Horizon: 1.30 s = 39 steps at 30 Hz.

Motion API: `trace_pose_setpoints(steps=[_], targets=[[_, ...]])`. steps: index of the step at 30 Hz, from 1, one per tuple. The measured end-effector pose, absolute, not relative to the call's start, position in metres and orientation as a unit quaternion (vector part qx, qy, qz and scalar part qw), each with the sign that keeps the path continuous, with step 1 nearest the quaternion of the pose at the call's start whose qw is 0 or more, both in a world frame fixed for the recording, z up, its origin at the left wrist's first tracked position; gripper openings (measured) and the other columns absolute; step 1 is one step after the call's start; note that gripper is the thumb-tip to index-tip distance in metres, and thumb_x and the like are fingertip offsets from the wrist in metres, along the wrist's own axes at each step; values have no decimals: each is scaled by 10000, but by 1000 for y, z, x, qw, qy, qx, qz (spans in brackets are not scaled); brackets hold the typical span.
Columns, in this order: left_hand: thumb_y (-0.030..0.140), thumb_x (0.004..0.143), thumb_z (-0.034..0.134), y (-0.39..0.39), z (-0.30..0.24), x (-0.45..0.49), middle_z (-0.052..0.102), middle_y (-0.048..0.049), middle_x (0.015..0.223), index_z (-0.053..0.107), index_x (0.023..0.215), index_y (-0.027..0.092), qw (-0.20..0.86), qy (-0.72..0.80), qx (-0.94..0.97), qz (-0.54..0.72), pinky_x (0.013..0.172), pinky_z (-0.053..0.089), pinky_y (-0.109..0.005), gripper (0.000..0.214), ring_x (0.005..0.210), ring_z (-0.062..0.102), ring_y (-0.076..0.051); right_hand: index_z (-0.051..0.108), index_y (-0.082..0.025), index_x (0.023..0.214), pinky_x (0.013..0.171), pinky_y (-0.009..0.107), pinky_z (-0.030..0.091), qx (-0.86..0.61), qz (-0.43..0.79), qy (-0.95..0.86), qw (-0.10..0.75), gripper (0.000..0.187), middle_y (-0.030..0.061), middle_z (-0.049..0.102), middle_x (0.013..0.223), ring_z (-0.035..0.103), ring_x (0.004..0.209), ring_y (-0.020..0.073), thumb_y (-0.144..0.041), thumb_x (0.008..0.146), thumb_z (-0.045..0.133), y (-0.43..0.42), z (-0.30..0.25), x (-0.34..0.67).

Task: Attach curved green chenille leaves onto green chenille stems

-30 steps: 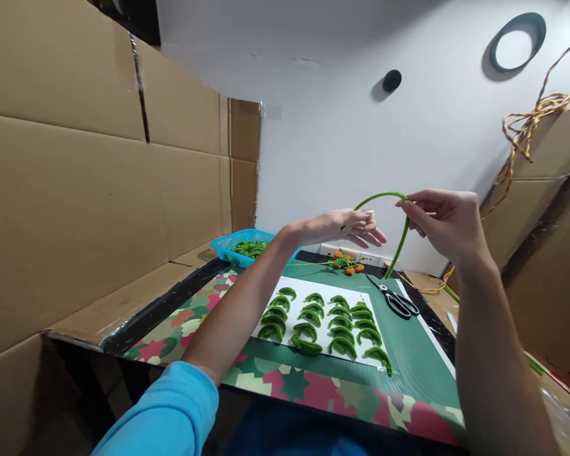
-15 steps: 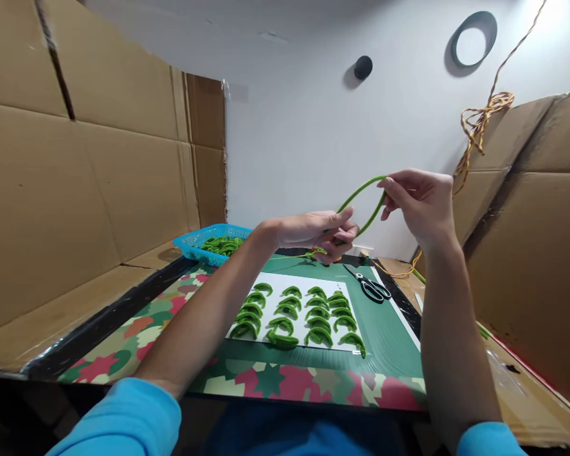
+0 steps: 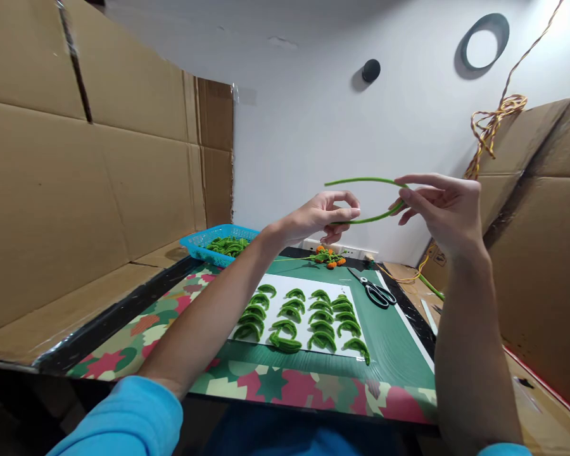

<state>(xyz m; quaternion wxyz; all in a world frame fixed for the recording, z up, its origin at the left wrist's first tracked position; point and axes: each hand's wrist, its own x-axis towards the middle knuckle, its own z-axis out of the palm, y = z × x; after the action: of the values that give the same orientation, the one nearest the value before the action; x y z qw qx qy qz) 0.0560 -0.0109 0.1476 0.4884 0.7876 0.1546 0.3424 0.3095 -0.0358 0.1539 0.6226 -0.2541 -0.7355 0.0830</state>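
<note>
A thin green fuzzy stem, like a pipe cleaner (image 3: 370, 219), is bent into a sideways U above the table. My right hand (image 3: 439, 199) pinches it at the bend. My left hand (image 3: 325, 215) grips the lower strand between thumb and fingers, while the upper strand's end points free to the left. Below, several curled green fuzzy pieces (image 3: 322, 316) lie in columns on a white sheet (image 3: 301, 289). One thicker piece (image 3: 285, 343) rests at the sheet's near edge.
Black-handled scissors (image 3: 379, 295) lie right of the sheet on the green mat (image 3: 389, 342). Orange flowers with green stems (image 3: 331, 258) lie at the back. A blue basket (image 3: 194, 242) of green pieces stands back left. Cardboard walls (image 3: 142, 164) flank the table.
My hands have moved apart, and the stem's loop has opened out, with its upper end now free of my left hand. The flowers behind show more fully.
</note>
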Motion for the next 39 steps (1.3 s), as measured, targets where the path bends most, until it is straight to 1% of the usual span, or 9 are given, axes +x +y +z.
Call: trace_pose_setpoints(steps=[3,6,11,14,19,23,29,34,39], targets=[[420,875,834,-10,148,54,528,49,656,614,1029,207,481,143,785,364,448,365,-224,343,476,485,-58,815,-209,933,504,349,624,-242,74,-705,663,210,56,790,791,782,691,232,-409,874,837,-36,153,310],[403,863,844,-8,149,51,593,10,749,677,1009,176,466,135,782,391,431,369,-221,318,515,532,-58,817,-229,937,546,358,625,-246,48,-701,668,159,55,801,855,792,758,244,-360,855,853,-37,153,314],[393,887,814,-5,153,43,685,-60,881,735,1013,135,424,159,790,413,422,419,-214,298,573,610,-80,822,-243,903,592,350,584,-318,-23,-720,617,214,40,783,813,735,696,200,-397,777,901,-28,151,326],[363,896,802,-5,155,40,692,-68,912,747,1022,133,404,177,784,437,429,423,-195,268,588,597,-67,816,-240,847,546,324,510,-353,-29,-728,587,224,31,745,736,663,631,170,-449,794,877,-20,148,332],[320,874,821,-4,156,40,692,-73,924,758,1025,131,385,176,763,488,424,410,-189,250,601,597,-64,741,-235,701,512,313,375,-387,-113,-753,521,335,0,627,640,485,554,125,-530,825,839,-18,145,330],[351,876,821,-2,156,40,719,-95,984,770,1046,129,379,165,756,508,418,418,-191,284,628,618,-74,725,-237,671,482,301,321,-389,-105,-778,482,402,-27,502,526,435,513,122,-597,804,841,-22,145,320],[356,913,776,4,156,36,746,-122,1095,765,1060,139,352,208,721,559,440,436,-190,262,643,636,-68,619,-222,544,478,298,244,-361,-68,-803,469,538,-33,382,487,324,486,108,-612,890,750,-26,143,306],[287,865,806,12,152,32,744,-113,957,770,953,109,318,294,741,513,431,421,-213,202,604,651,-87,608,-222,575,501,293,304,-334,-71,-813,472,526,-20,462,539,356,516,115,-629,876,748,-29,141,301],[355,837,834,20,149,29,736,-111,928,759,936,111,327,292,753,490,430,421,-215,274,593,656,-98,544,-208,525,491,291,252,-339,-53,-816,465,563,-38,391,501,321,499,101,-582,890,753,-29,141,300]])
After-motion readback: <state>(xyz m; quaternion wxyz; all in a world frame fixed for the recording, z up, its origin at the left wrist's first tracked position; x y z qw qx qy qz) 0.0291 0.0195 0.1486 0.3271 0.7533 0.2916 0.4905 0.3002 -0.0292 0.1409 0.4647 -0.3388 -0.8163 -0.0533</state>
